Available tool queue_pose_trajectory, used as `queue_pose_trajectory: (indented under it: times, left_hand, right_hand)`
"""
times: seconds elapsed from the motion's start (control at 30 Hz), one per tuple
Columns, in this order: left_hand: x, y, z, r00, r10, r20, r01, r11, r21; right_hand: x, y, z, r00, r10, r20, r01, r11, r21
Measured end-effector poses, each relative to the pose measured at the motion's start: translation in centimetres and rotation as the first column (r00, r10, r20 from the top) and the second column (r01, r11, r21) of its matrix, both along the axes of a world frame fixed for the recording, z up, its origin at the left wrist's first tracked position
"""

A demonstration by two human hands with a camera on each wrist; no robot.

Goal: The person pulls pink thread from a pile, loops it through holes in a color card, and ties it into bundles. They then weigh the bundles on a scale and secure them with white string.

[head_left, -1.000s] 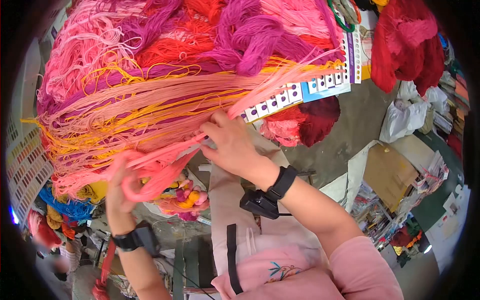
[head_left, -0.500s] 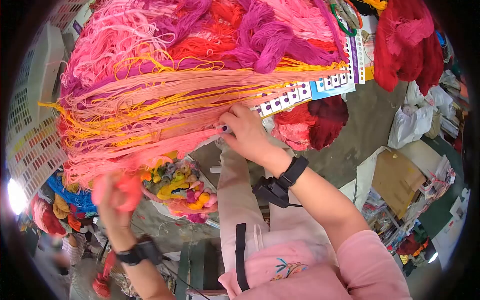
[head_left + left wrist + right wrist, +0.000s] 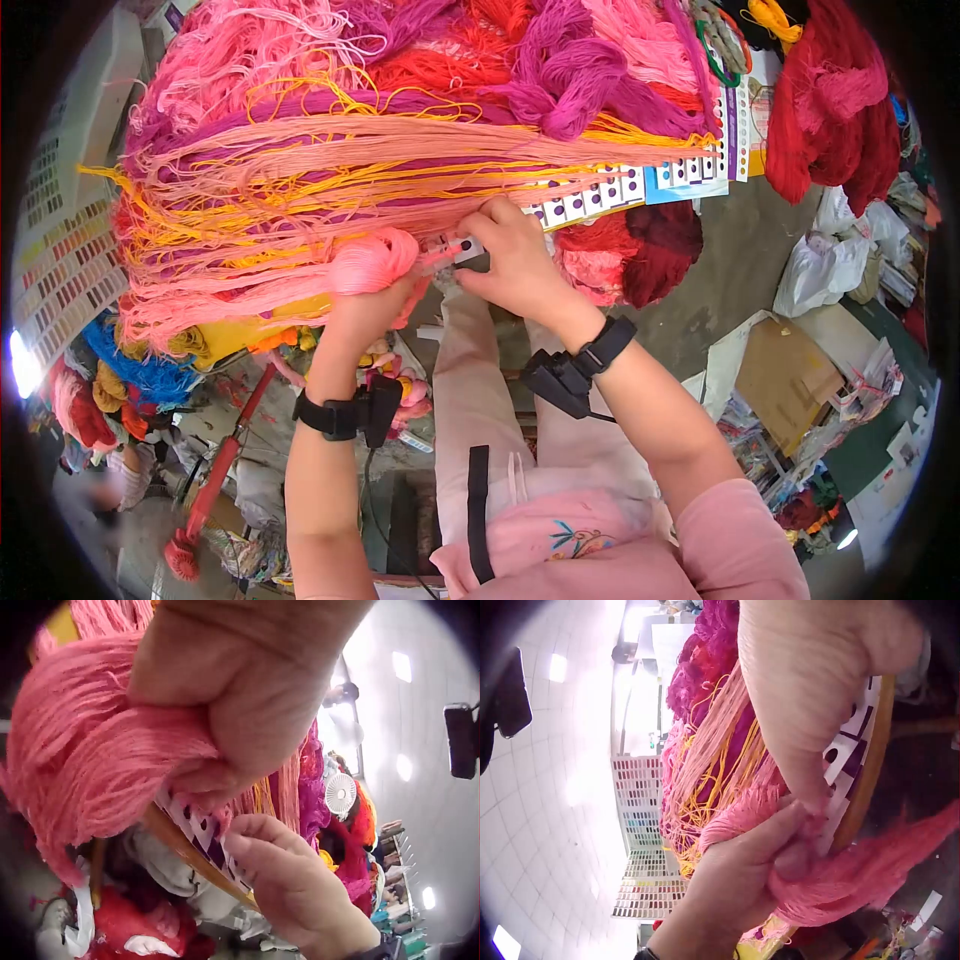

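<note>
A coral-pink skein of yarn [image 3: 375, 262] is looped over my left hand [image 3: 362, 318], which grips it close to the front edge of the table. In the left wrist view the skein hangs in a thick bundle from that hand. Just to the right, my right hand [image 3: 518, 258] pinches coral strands between thumb and fingertips, close to the left fingers. White cards with punched holes [image 3: 590, 200] lie along the table edge under and beside the right hand. Long salmon and yellow strands [image 3: 330, 190] stretch across the table behind both hands.
Heaped pink, red and purple yarn [image 3: 560, 70] covers the back of the table. Red hanks [image 3: 830, 100] hang at the right. Shade cards [image 3: 75, 270] stand at the left. Multicoloured yarn [image 3: 405, 385] lies below the table edge, and a red-handled pole [image 3: 215, 480] leans nearby.
My left hand has swung up and right from the lower left, bringing the coral skein close to my right hand. The right hand stays near the card edge.
</note>
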State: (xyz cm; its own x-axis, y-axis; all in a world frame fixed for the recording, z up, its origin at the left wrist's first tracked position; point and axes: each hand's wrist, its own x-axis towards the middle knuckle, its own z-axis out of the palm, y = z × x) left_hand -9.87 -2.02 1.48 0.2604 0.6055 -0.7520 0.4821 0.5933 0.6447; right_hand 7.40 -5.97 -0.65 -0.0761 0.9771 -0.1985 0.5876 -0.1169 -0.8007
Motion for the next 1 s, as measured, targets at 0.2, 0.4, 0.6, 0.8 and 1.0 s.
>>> queue_pose_trajectory:
  times: [0.2, 0.4, 0.6, 0.8, 1.0]
  left_hand:
    - [-3.0, -0.2, 6.4, 0.779, 0.61, 0.147, -0.578, 0.789, -0.209]
    - [-3.9, -7.7, 13.2, 0.394, 0.669, 0.63, -0.474, 0.735, -0.484]
    - [-1.5, -9.5, 18.3, 0.318, 0.593, 0.74, -0.47, 0.776, -0.42]
    - [-4.0, -11.2, 20.5, 0.15, 0.608, 0.779, -0.454, 0.743, -0.492]
    - [-5.3, -12.5, 23.1, 0.33, 0.566, 0.756, -0.587, 0.75, -0.305]
  right_hand:
    - [0.0, -0.1, -0.3, 0.999, -0.003, 0.049, -0.002, 0.994, 0.107]
    - [0.0, -1.3, 6.5, 0.966, 0.04, -0.255, -0.025, 0.998, 0.061]
    - [-4.3, -4.0, 19.6, 0.626, -0.282, -0.727, -0.074, 0.907, -0.415]
    - [-6.7, -5.1, 23.2, 0.523, -0.329, -0.786, -0.192, 0.853, -0.484]
    - [-8.4, -6.4, 26.3, 0.62, -0.254, -0.742, -0.163, 0.884, -0.439]
